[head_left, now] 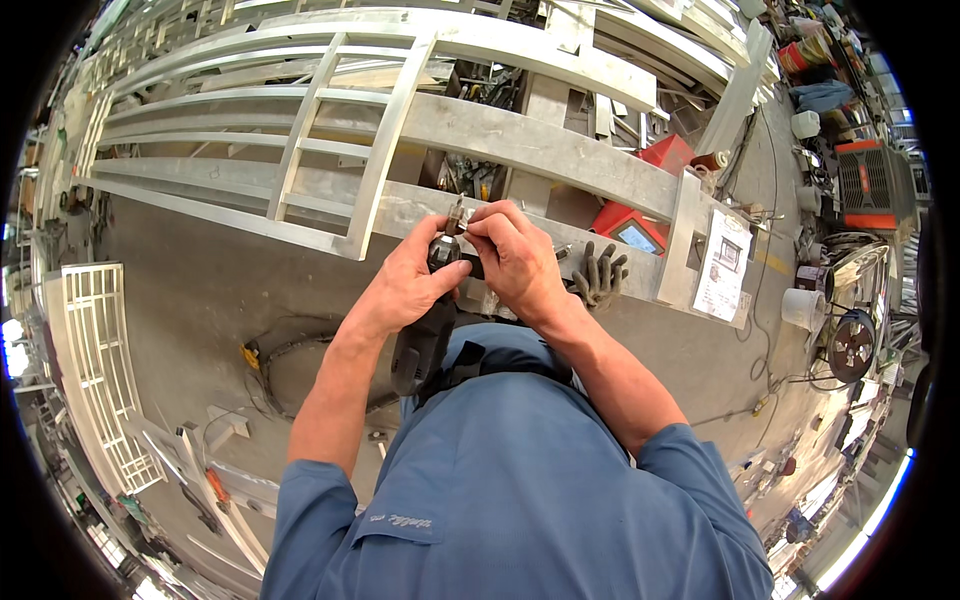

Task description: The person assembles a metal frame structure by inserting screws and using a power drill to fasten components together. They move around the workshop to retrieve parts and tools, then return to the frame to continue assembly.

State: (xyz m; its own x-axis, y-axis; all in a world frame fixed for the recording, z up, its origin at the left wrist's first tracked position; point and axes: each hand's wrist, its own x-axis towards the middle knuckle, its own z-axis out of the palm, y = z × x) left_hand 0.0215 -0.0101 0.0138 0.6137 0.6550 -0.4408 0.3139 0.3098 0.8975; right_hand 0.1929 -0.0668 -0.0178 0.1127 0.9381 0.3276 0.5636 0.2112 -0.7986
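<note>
In front of my waist, a black power drill (424, 345) points away from me with its chuck (442, 253) up. My left hand (405, 287) is closed around the drill near the chuck. A metal bit (456, 215) sticks out of the front. The fingers of my right hand (520, 262) are pinched together right beside the bit; what they hold is too small to make out. Just beyond my hands lies a welded aluminium frame (385, 150) with long rails and short crossbars, resting on wide metal beams (540, 150).
A pair of grey work gloves (600, 272) lies on the near beam. Farther right are a printed drawing sheet (723, 265) and a red device with a screen (630, 230). Another frame (105, 375) leans at the left. A cable (290, 345) trails on the floor.
</note>
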